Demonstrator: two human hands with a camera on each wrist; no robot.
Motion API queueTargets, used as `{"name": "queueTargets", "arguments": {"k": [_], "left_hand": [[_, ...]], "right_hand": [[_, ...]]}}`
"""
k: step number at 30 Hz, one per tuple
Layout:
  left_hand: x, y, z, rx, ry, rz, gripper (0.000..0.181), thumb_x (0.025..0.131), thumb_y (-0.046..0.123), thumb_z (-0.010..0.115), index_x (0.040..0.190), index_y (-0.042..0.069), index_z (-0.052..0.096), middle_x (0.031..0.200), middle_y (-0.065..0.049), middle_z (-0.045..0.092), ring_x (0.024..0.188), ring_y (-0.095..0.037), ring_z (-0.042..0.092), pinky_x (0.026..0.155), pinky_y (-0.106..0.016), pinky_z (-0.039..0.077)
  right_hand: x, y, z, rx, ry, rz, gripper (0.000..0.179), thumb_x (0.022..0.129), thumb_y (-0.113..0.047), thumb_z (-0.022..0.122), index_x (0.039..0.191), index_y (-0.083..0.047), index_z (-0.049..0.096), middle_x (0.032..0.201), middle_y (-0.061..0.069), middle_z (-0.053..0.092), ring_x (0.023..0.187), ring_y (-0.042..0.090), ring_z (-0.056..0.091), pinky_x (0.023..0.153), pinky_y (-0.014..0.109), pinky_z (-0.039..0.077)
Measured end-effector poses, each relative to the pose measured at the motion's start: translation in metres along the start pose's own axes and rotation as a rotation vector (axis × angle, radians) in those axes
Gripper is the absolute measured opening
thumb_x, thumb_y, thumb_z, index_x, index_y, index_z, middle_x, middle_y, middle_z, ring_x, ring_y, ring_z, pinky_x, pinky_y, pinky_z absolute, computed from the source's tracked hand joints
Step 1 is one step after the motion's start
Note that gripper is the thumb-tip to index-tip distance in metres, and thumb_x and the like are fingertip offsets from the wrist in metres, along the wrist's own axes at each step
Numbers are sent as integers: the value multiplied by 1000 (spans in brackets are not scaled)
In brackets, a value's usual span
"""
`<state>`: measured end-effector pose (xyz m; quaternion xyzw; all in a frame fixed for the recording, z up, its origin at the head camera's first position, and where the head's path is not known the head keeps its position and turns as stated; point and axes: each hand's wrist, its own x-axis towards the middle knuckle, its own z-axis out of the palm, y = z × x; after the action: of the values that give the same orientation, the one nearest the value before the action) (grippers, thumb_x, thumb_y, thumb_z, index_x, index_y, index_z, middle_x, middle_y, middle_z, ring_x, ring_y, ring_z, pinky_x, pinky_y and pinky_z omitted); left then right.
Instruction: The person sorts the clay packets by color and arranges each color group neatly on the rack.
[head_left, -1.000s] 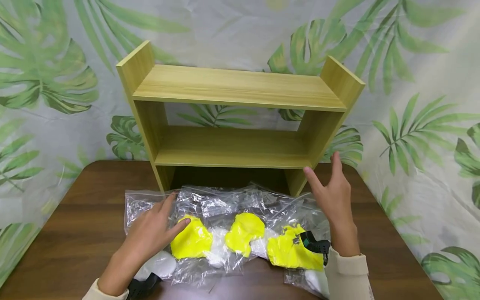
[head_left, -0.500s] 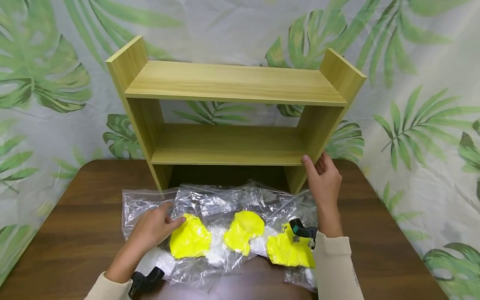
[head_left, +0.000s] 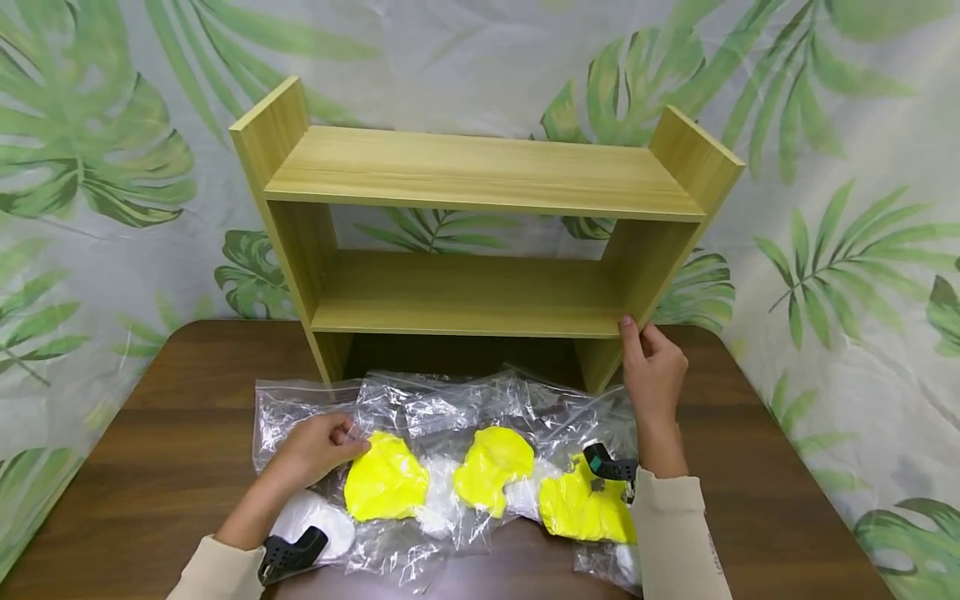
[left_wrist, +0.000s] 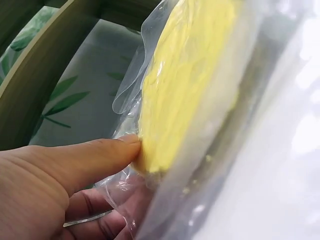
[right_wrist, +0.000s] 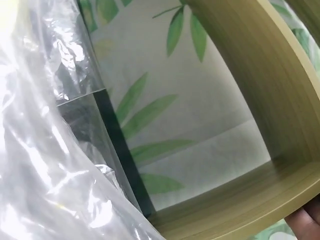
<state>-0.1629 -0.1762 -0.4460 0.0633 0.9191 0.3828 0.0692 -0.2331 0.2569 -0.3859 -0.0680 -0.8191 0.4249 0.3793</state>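
A pale wooden shelf unit stands on the table with its boards facing me. My right hand grips its right side panel low down, thumb on the front edge and fingers curled round the outer face. In the right wrist view only some fingers show at the panel's edge. My left hand pinches a clear plastic bag at the left yellow lump. The left wrist view has the thumb on the yellow lump through the plastic, other fingers behind it.
Two more bagged yellow lumps, a middle one and a right one, lie in front of the shelf. White lumps lie among the bags. A leaf-patterned cloth hangs behind the brown table.
My right hand, first spread and apart from the shelf, has moved in and taken hold of its right panel. My left fingers have curled from stretched out to a pinch on the bag.
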Motion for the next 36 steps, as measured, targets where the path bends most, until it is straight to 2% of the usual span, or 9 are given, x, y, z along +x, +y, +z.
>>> {"name": "queueTargets", "arguments": {"k": [5, 10, 16, 22, 25, 27, 32, 34, 36], "left_hand": [[-1, -1, -2, -26, -22, -1, 25, 82, 28, 77, 78, 12, 59, 65, 1, 51, 59, -15, 45, 53, -29, 36], [-1, 4, -1, 23, -6, 42, 33, 77, 34, 80, 71, 13, 56, 60, 2, 47, 56, -14, 43, 52, -29, 34], [1, 8, 2, 43, -20, 68, 32, 79, 28, 79, 69, 13, 53, 59, 3, 43, 56, -13, 41, 52, -27, 33], [0, 6, 1, 21, -25, 85, 30, 83, 26, 75, 71, 12, 51, 63, 2, 45, 59, -13, 42, 54, -27, 34], [-2, 3, -1, -12, -42, 68, 31, 85, 24, 73, 72, 11, 49, 64, 2, 44, 59, -13, 42, 54, -27, 35], [-1, 2, -2, -46, -57, 54, 30, 87, 23, 72, 74, 10, 48, 63, 2, 43, 57, -13, 42, 53, -27, 36], [0, 2, -5, -131, -92, 27, 23, 88, 22, 69, 90, 3, 55, 68, 0, 60, 60, -14, 50, 56, -30, 41], [0, 3, -6, -166, -102, 7, 28, 87, 22, 71, 99, 0, 58, 72, -3, 64, 62, -15, 53, 58, -32, 43], [0, 3, -7, -198, -109, -10, 33, 85, 23, 73, 103, -2, 59, 72, -4, 62, 62, -15, 52, 57, -31, 43]], "right_hand": [[-3, 2, 2, 9, 24, -4, 35, 92, -43, 62, 86, -12, 77, 65, 3, 67, 56, 2, 51, 53, 20, 36], [0, 1, 2, 18, 48, -34, 37, 92, -44, 62, 82, -10, 75, 61, 1, 64, 55, 1, 49, 53, 20, 35], [0, 4, 2, 3, 66, -34, 38, 92, -43, 61, 79, -9, 74, 59, -3, 60, 54, 2, 46, 53, 20, 34], [-2, 3, 2, -8, 57, -46, 36, 94, -38, 60, 81, -8, 74, 61, 3, 62, 54, 4, 46, 52, 21, 33], [-1, 1, 4, -9, 33, -55, 35, 94, -38, 59, 81, -8, 73, 63, 6, 64, 54, 5, 47, 51, 21, 33], [-1, 0, 5, -10, 32, -57, 36, 94, -38, 59, 79, -8, 72, 62, 6, 63, 54, 5, 46, 51, 21, 33], [0, 1, 5, -8, 57, -46, 36, 94, -38, 60, 79, -8, 73, 63, 6, 65, 55, 3, 47, 52, 20, 33], [-1, 2, 5, -5, 53, -41, 36, 94, -39, 60, 81, -9, 74, 66, 6, 66, 56, 2, 48, 53, 20, 34], [-1, 2, 6, -3, 52, -40, 36, 94, -40, 60, 82, -9, 75, 67, 6, 67, 57, 1, 49, 53, 19, 34]]}}
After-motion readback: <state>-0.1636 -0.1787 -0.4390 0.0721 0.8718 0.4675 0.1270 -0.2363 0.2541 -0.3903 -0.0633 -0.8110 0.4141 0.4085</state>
